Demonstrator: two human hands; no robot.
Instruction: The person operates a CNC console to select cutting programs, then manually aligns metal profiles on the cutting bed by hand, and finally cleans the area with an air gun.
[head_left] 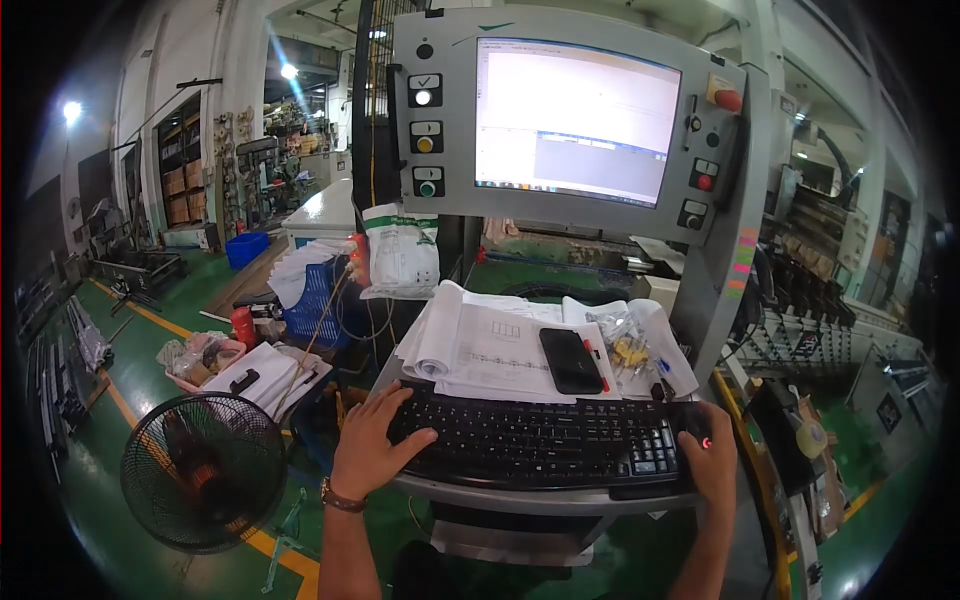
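Note:
My left hand (375, 440) lies over the left end of a black keyboard (530, 440), fingers spread and thumb on the keys. At the keyboard's right end my right hand (710, 450) is wrapped round a dark mouse (690, 420) with a red light; the hand partly hides it. Behind the keyboard are printed drawings (490, 350), rolled at their left edge. On them rest a black phone (571, 361), a red pen (596, 365) and a clear bag of small parts (630, 345). Above stands a grey panel with a lit screen (570, 120).
A black fan (203, 472) stands at the lower left. Behind it are papers (265, 378), a pink basket (195, 375) and a blue crate (318, 310). A white bag (402, 250) hangs left of the drawings. The control panel has a red button (727, 99). Machinery stands at the right.

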